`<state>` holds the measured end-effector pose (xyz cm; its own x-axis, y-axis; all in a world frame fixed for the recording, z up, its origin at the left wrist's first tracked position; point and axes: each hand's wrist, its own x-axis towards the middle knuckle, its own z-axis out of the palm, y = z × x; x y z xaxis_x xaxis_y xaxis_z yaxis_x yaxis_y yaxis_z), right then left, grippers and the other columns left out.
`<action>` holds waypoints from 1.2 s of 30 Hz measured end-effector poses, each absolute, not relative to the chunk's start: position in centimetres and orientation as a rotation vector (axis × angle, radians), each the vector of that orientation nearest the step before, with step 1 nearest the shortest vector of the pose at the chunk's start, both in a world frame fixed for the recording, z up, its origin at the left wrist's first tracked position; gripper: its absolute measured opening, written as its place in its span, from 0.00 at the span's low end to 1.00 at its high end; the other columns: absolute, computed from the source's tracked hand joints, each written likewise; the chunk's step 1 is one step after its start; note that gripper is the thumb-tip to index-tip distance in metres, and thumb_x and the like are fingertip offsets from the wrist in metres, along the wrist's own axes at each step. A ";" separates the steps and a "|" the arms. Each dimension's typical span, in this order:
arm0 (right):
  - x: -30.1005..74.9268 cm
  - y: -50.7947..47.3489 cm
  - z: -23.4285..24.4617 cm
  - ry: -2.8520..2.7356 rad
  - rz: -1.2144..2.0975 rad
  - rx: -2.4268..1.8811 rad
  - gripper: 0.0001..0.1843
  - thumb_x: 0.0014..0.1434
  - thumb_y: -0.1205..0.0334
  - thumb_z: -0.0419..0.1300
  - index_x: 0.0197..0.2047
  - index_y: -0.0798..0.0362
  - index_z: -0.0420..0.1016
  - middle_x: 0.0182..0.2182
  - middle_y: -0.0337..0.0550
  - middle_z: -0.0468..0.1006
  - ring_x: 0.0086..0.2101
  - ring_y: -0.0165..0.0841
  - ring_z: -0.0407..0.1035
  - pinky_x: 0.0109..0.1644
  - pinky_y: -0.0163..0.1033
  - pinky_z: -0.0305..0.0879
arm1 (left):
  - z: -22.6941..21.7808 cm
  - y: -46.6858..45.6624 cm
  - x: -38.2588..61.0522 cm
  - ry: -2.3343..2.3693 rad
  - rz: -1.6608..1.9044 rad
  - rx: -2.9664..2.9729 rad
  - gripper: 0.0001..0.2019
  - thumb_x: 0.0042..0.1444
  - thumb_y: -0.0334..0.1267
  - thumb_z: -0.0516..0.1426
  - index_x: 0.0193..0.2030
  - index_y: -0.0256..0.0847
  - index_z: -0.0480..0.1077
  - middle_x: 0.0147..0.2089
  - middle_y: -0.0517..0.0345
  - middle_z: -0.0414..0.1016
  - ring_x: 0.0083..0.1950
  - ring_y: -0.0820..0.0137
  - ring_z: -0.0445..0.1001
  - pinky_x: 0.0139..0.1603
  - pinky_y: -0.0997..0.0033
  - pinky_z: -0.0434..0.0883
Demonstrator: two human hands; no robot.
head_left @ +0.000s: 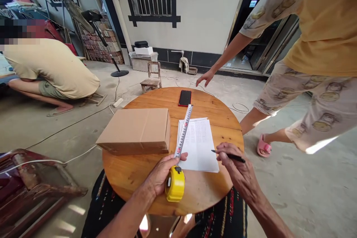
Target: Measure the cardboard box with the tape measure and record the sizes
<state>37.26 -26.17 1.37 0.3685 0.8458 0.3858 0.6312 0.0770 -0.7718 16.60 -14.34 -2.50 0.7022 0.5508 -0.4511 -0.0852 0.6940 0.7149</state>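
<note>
The round table bears a box, papers, a phone.

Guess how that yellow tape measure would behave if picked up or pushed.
The blade looks thin and runs out straight, so it would probably bend if pushed sideways. The yellow case is chunky, so it may feel heavy for its size. The left hand holds it, which should limit slipping.

The tape measure is showing smooth, glossy plastic, its blade looking like coated metal and the pen like plastic. The sheets are showing matt paper, the box dull cardboard. The wooden table is gleaming as if varnished, while the concrete floor is looking matt.
</note>
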 end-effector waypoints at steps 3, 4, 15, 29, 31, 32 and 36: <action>36.9 -24.1 1.6 -1.133 0.367 -1.592 0.16 0.63 0.51 0.50 0.40 0.53 0.73 0.28 0.42 0.72 0.27 0.30 0.67 0.29 0.34 0.65 | -2.5 -14.4 16.6 0.705 0.392 0.722 0.13 0.52 0.42 0.60 0.43 0.38 0.73 0.66 0.51 0.61 0.23 0.79 0.73 0.24 0.75 0.70; 36.9 -23.4 1.4 -1.087 0.416 -1.587 0.17 0.63 0.50 0.50 0.40 0.53 0.73 0.24 0.39 0.69 0.23 0.28 0.64 0.27 0.34 0.63 | -2.5 -14.4 16.6 0.703 0.393 0.720 0.13 0.52 0.42 0.60 0.42 0.38 0.73 0.66 0.50 0.61 0.23 0.79 0.73 0.24 0.74 0.70; 36.1 -19.8 -0.7 -0.951 0.551 -1.483 0.13 0.60 0.51 0.55 0.37 0.53 0.69 0.21 0.37 0.71 0.22 0.29 0.66 0.26 0.33 0.63 | -2.5 -14.3 16.4 0.680 0.396 0.688 0.09 0.52 0.42 0.59 0.36 0.39 0.71 0.64 0.54 0.63 0.22 0.77 0.74 0.23 0.74 0.70; 35.4 -18.2 -3.9 -1.067 0.557 -1.643 0.13 0.61 0.54 0.52 0.29 0.52 0.65 0.14 0.31 0.62 0.17 0.26 0.56 0.21 0.32 0.53 | -1.9 -14.4 16.6 0.746 0.421 0.664 0.09 0.51 0.40 0.60 0.38 0.38 0.73 0.62 0.54 0.67 0.24 0.80 0.70 0.26 0.76 0.69; 35.4 -18.2 -4.0 -1.083 0.532 -1.658 0.13 0.61 0.54 0.52 0.29 0.52 0.66 0.15 0.31 0.61 0.17 0.26 0.55 0.21 0.32 0.53 | -1.8 -14.4 16.6 0.749 0.414 0.659 0.08 0.51 0.39 0.59 0.37 0.38 0.73 0.62 0.54 0.66 0.24 0.80 0.70 0.25 0.76 0.69; 35.4 -18.2 -4.1 -1.092 0.516 -1.665 0.12 0.61 0.54 0.52 0.30 0.52 0.66 0.15 0.32 0.61 0.18 0.27 0.55 0.21 0.32 0.52 | -1.8 -14.4 16.6 0.754 0.412 0.655 0.08 0.51 0.39 0.59 0.37 0.38 0.73 0.62 0.54 0.66 0.24 0.81 0.70 0.25 0.76 0.69; 35.4 -18.2 -4.2 -1.128 0.448 -1.689 0.12 0.60 0.55 0.52 0.30 0.53 0.67 0.18 0.33 0.62 0.20 0.28 0.55 0.24 0.33 0.53 | -1.9 -14.4 16.7 0.771 0.409 0.657 0.10 0.51 0.40 0.60 0.39 0.38 0.74 0.61 0.53 0.67 0.24 0.81 0.70 0.25 0.77 0.68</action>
<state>35.42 -18.17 -4.22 0.4938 0.8429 0.2137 0.4671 -0.0498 -0.8828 16.66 -14.36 -1.92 0.6555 0.5617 -0.5048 -0.1032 0.7288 0.6769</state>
